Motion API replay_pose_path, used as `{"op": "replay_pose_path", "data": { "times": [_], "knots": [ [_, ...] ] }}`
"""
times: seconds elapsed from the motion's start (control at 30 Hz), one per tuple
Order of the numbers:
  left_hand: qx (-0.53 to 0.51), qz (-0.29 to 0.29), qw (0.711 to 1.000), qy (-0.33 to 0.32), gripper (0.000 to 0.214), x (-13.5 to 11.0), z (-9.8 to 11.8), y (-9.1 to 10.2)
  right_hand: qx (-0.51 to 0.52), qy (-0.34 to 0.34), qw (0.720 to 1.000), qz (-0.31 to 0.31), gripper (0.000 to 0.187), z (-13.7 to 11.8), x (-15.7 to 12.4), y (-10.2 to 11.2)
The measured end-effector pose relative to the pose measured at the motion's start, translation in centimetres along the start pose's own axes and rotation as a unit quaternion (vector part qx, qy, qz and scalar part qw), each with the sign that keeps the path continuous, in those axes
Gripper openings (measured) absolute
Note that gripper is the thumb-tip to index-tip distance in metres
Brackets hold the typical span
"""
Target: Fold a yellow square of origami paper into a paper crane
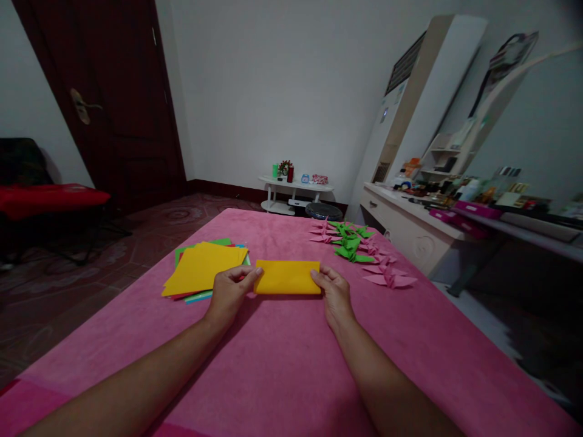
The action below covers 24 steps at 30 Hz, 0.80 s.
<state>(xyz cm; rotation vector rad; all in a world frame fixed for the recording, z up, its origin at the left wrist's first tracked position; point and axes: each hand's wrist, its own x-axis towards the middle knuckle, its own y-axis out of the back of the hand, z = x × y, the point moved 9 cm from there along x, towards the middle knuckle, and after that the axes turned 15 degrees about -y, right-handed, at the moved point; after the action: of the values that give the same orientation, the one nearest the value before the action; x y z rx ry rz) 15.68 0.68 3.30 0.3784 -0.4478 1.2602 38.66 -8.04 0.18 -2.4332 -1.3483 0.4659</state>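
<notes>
A yellow sheet of paper (288, 278), folded into a rectangle, is held level between my two hands above the pink cloth. My left hand (231, 290) pinches its left end between thumb and fingers. At the right end, my right hand (334, 291) grips it the same way, thumb on the near face. To the left lies a stack of coloured paper (200, 267), yellow on top, with green, red and blue edges sticking out. Folded paper cranes stand at the right: several green ones (350, 247) and several pink ones (389, 276).
The pink cloth (273, 364) covers the table under my arms. Beyond it are a small white stand (296, 185) with flowers and a round dark stool (324, 210). A cluttered dressing table (410, 218) stands at the right, a red chair (50, 197) at the left.
</notes>
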Motion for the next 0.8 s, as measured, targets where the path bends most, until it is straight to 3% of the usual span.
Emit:
{"op": "replay_pose_path", "data": {
  "times": [0.37, 0.8],
  "knots": [
    [0.005, 0.002, 1.0, 0.0, 0.027, -0.07, -0.34, 0.06, 0.0, 0.012, 1.0, 0.0, 0.022, -0.21, -0.15, -0.01],
    [-0.005, 0.001, 1.0, -0.001, 0.029, -0.09, -0.28, 0.0, -0.011, 0.021, 1.0, 0.016, 0.024, -0.3, -0.18, 0.09]
  ]
}}
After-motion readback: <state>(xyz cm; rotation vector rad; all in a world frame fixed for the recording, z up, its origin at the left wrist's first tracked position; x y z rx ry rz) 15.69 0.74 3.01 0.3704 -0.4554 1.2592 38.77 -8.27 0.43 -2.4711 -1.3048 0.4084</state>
